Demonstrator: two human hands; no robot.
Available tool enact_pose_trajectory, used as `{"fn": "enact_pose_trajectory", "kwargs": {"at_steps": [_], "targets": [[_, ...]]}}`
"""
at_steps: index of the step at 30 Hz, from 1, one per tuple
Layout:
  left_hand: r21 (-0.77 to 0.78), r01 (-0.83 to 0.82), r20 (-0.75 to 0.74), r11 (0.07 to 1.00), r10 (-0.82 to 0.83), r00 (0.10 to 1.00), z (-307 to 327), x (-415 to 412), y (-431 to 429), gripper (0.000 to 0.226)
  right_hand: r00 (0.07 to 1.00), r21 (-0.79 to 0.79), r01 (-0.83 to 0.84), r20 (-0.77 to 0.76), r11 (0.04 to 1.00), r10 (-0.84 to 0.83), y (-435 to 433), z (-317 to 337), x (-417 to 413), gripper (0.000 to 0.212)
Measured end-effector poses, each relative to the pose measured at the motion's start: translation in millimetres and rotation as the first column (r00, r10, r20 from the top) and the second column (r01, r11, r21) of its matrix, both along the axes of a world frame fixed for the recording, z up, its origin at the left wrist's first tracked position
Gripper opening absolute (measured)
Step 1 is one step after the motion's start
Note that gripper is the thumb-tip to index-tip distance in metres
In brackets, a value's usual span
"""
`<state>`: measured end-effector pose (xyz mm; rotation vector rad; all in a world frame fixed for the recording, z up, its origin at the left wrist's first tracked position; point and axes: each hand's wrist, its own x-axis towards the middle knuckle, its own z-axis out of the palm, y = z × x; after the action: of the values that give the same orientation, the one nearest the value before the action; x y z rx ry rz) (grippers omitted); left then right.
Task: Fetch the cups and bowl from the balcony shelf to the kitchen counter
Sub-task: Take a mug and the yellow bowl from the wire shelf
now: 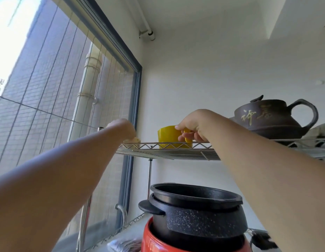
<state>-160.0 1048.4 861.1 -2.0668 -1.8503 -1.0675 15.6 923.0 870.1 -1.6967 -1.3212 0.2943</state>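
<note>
A yellow cup point(168, 136) stands on the top wire shelf point(176, 151), left of centre. My right hand point(193, 127) reaches up from the right and is shut on the cup's handle. My left hand point(121, 129) is raised to the shelf's left end and is closed over a pale cream object point(135, 140); only a small edge of that object shows below my fingers, so I cannot tell what it is. No bowl is visible from this low angle.
A dark brown teapot point(272, 119) with gold characters sits on the same shelf to the right. On the lower shelf a black speckled pot point(198, 211) rests on a red pot point(176, 242). A window with a wire grille point(58, 88) fills the left.
</note>
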Motion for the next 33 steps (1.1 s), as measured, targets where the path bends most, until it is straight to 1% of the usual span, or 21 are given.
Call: {"fn": "enact_pose_trajectory", "kwargs": {"at_steps": [2,3,4,5,7,8,10,12,15,18,20,24,28,30,33], "targets": [[-0.143,0.109,0.167,0.984,-0.084,0.982,2.7,-8.3,2.5,0.032,0.998,-0.031,-0.033,-0.055,0.999,0.031,-2.8,0.3,1.7,0.030],[-0.224,0.166,0.239,0.960,-0.111,0.965,3.5,-12.7,5.5,0.034,0.996,-0.042,-0.047,-0.081,0.998,0.043,-3.6,0.8,2.1,0.029],[-0.282,0.207,0.302,0.937,-0.118,0.946,3.4,-16.1,6.7,0.035,0.993,-0.047,-0.060,-0.106,0.997,0.054,-4.6,1.0,2.2,0.026],[-0.322,0.246,0.396,0.914,-0.106,0.912,2.3,-20.1,7.0,0.033,0.990,-0.048,-0.073,-0.126,0.996,0.066,-5.4,1.0,2.3,0.022],[-0.308,0.373,0.599,0.875,-0.126,0.791,0.5,-26.8,10.0,0.030,0.985,-0.049,-0.096,-0.145,0.994,0.088,-6.1,0.4,2.9,0.018],[-0.277,0.438,0.666,0.855,-0.158,0.729,0.3,-28.4,11.5,0.029,0.984,-0.047,-0.104,-0.148,0.993,0.096,-5.9,-0.4,3.3,0.020],[-0.186,0.542,0.771,0.820,-0.220,0.598,1.7,-32.3,10.9,0.023,0.984,-0.010,-0.104,-0.148,0.995,0.101,-4.6,-2.0,3.4,0.024],[-0.114,0.591,0.833,0.798,-0.248,0.495,0.7,-35.8,11.4,0.018,0.982,0.060,-0.095,-0.156,0.994,0.103,-2.9,-4.0,2.5,0.028],[-0.049,0.634,0.875,0.771,-0.273,0.400,-4.8,-41.2,8.8,0.019,0.976,0.149,-0.089,-0.186,0.985,0.117,-2.7,-7.2,0.4,0.035],[0.015,0.663,0.893,0.748,-0.308,0.328,-9.5,-47.2,5.7,0.019,0.963,0.201,-0.110,-0.221,0.973,0.154,-6.2,-8.6,-1.0,0.033],[0.085,0.666,0.900,0.741,-0.345,0.268,-10.7,-52.0,1.1,0.015,0.954,0.236,-0.124,-0.237,0.964,0.181,-9.7,-10.4,-1.0,0.033],[0.304,0.633,0.892,0.712,-0.447,0.074,-13.8,-66.6,-11.3,0.015,0.929,0.343,-0.160,-0.264,0.925,0.259,-21.1,-16.3,0.2,0.035],[0.482,0.615,0.833,0.624,-0.544,-0.102,-35.0,-79.5,-33.0,0.017,0.915,0.452,-0.158,-0.267,0.878,0.302,-43.6,-26.7,2.7,0.035],[0.536,0.605,0.801,0.589,-0.582,-0.143,-52.9,-84.8,-46.7,0.017,0.915,0.480,-0.159,-0.257,0.863,0.312,-61.5,-38.6,2.9,0.035],[0.559,0.625,0.777,0.545,-0.608,-0.164,-83.7,-93.7,-69.6,0.016,0.915,0.511,-0.158,-0.245,0.845,0.320,-92.5,-67.9,2.2,0.035]]}}
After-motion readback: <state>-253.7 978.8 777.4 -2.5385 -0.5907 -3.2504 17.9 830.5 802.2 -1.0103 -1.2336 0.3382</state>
